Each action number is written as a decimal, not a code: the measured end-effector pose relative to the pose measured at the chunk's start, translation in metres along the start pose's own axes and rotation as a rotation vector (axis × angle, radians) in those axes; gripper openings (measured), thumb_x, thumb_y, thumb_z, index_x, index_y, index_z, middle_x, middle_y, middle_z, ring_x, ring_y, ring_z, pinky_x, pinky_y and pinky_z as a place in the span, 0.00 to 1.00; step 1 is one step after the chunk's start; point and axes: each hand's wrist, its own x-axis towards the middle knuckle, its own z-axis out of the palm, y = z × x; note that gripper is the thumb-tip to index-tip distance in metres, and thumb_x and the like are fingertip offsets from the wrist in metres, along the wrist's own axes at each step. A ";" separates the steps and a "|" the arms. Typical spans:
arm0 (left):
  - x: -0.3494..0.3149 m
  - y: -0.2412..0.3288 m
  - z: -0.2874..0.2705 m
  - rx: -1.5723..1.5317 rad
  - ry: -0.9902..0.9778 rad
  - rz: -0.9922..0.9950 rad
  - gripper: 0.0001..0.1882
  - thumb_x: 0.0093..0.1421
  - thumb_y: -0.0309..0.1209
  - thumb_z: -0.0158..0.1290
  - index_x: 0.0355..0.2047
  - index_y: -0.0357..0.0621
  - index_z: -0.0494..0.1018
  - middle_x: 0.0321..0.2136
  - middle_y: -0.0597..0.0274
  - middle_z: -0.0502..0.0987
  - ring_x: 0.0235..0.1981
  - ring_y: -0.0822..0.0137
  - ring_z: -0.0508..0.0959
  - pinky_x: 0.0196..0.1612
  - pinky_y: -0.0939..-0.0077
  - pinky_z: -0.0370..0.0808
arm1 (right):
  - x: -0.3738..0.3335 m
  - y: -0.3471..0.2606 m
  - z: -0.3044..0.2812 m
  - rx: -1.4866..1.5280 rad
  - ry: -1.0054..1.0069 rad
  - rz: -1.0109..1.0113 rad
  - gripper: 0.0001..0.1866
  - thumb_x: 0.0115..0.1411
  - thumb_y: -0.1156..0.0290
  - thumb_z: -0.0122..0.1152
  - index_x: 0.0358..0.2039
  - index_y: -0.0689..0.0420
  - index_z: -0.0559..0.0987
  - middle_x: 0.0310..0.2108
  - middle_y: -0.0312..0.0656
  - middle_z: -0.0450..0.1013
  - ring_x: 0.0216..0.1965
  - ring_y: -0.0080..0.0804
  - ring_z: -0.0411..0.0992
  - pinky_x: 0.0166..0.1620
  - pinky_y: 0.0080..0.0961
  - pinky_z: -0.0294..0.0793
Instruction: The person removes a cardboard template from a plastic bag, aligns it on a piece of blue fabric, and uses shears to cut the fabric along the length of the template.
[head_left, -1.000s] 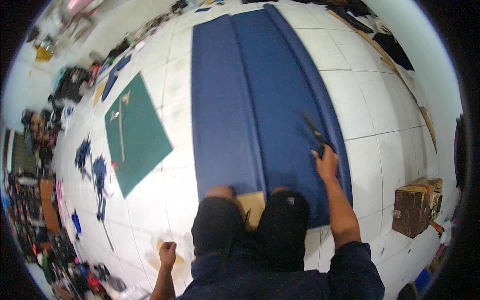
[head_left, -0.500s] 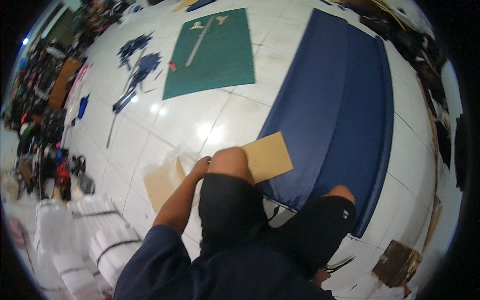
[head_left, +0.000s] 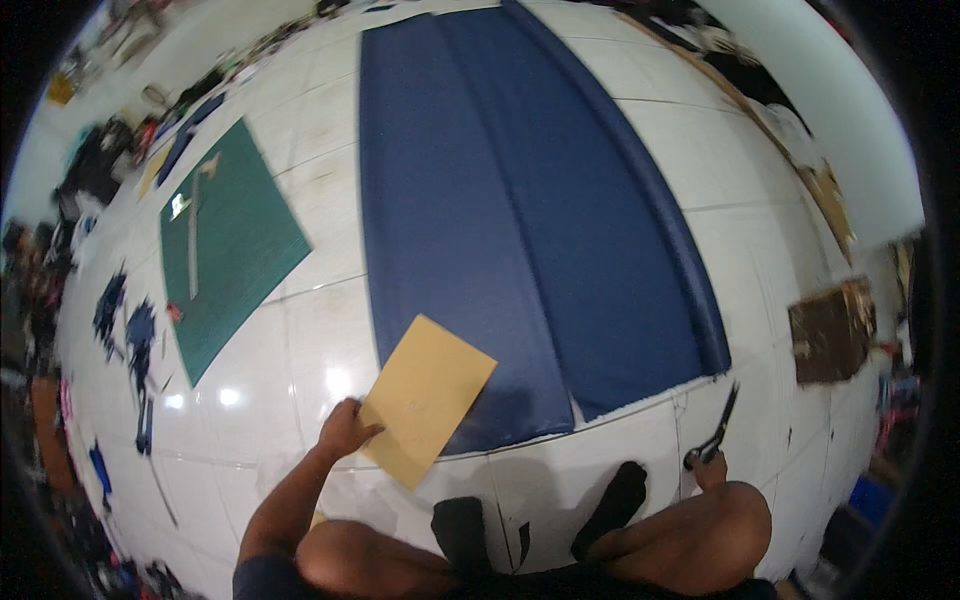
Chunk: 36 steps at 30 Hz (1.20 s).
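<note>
My left hand [head_left: 346,430] grips the left edge of a tan rectangular sheet of card [head_left: 428,400], thumb on top. The sheet's upper right part overlaps the near left corner of a long dark-blue sheet of material [head_left: 450,250]; its lower left part is over the white floor. To the right, my right hand [head_left: 710,470] is closed on the handles of dark scissors [head_left: 715,440], whose blades point up and away, just off the near right corner of the blue material. I cannot tell whether the blades are apart.
A green cutting mat [head_left: 235,240] lies at the left with a metal ruler [head_left: 194,235] on it. Dark-blue scraps [head_left: 140,330] are beside it. A brown box-like piece [head_left: 832,330] stands at right. My socked feet [head_left: 460,535] are on the tiles [head_left: 620,430] in front.
My view has swung to the right. My left hand and the tan card have come out from behind my knee. The scissors in my right hand are now beside the blue material's near right corner.
</note>
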 end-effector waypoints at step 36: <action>-0.021 0.047 0.092 -1.207 -0.001 -0.335 0.19 0.54 0.34 0.65 0.40 0.31 0.78 0.37 0.52 0.82 0.36 0.62 0.81 0.42 0.69 0.77 | 0.056 -0.203 0.005 0.571 -0.203 0.055 0.31 0.62 0.44 0.60 0.50 0.63 0.77 0.36 0.47 0.79 0.41 0.40 0.79 0.42 0.39 0.78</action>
